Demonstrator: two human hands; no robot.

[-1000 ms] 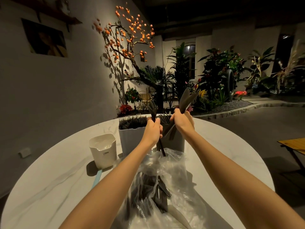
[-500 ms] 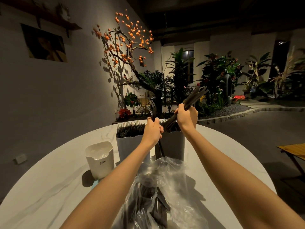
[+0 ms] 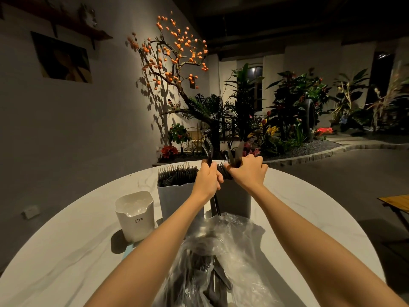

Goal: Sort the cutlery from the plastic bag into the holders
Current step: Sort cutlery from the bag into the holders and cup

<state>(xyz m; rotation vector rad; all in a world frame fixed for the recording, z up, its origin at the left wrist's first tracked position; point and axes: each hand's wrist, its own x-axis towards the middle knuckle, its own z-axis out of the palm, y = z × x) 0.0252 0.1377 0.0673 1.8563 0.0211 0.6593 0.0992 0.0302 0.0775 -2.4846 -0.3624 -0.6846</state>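
Both bare arms extended toward frame centre. Left hand [image 3: 207,180] fisted, gripping. Right hand [image 3: 247,171] curled, gripping, just beside left, knuckles up.

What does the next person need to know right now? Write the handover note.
Left hand grips black forks, tines up, above the holders.
Right hand grips black knives over the dark holder.
Grey holder already packed with forks.
White holder stands left of them; contents unclear.
Plastic bag, nearest on the table, holds more black cutlery.
Left: drop both handfuls, then empty the bag.
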